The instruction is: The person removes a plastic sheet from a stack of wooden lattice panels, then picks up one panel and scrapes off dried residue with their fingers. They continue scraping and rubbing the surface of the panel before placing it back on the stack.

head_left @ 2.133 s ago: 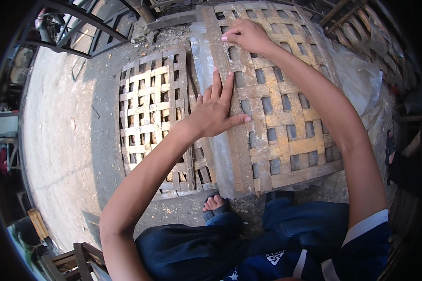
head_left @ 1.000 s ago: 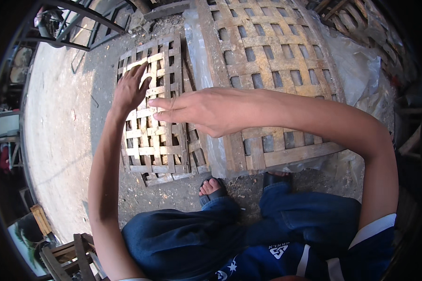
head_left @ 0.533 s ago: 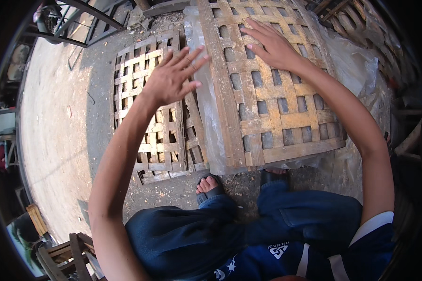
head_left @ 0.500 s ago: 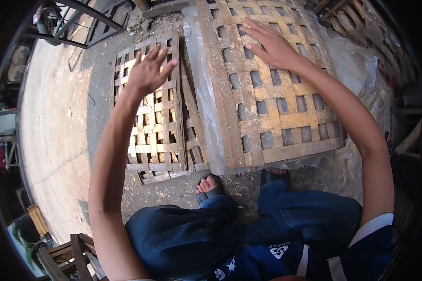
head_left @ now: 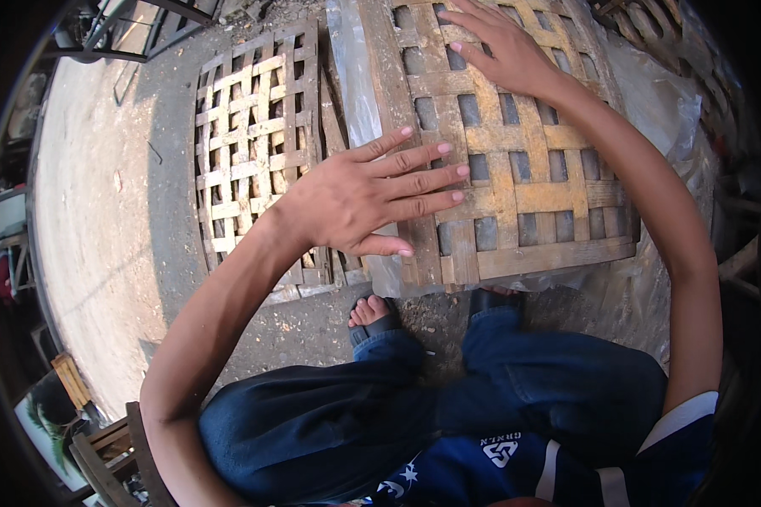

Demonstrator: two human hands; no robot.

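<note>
A woven wooden lattice panel (head_left: 516, 207) with a plank frame lies before me, its strips yellowish and worn. Over its left frame edge my left hand (head_left: 389, 190) is spread flat with nothing held; whether the palm touches the wood cannot be told. Near the panel's far side my right hand (head_left: 503, 51) rests on or just above the strips, its fingers stretched out and partly cut off by the picture's top. To the left lies a second, smaller lattice panel (head_left: 249, 139), stacked on another one that shows at its near edge.
Clear plastic sheeting (head_left: 651, 110) sticks out around the larger panel. My sandalled feet (head_left: 372, 313) stand at its near edge. A dark metal frame (head_left: 156, 29) stands at the far left, and wooden pieces (head_left: 110, 456) lie at the lower left. More woven strips (head_left: 651, 25) show at the far right.
My left hand has moved right and nearer, from above the smaller panel to the larger panel's left edge. My right hand has shifted slightly farther right, still spread. The view has tilted a little.
</note>
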